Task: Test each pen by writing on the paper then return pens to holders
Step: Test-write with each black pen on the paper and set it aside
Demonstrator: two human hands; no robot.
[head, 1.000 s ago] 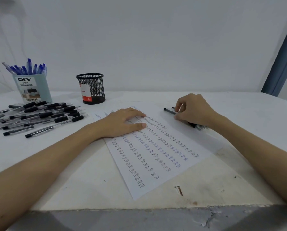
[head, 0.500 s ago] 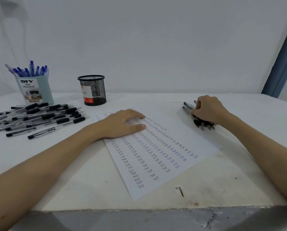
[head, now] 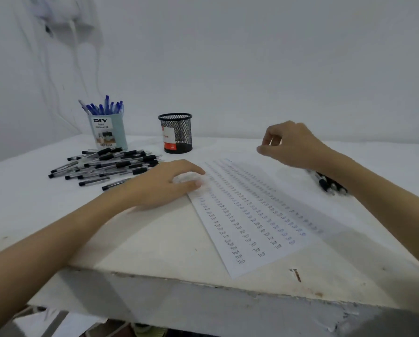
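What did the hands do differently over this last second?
The right hand let go of the small bunch of black pens and rose off it, empty, fingers curled. The left hand stayed flat on the paper; both holders and the big pen pile are unchanged.

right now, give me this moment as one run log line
left hand: flat on paper | right hand: raised, fingers curled, holds nothing | small pen pile: under right wrist | black mesh holder: no pens seen
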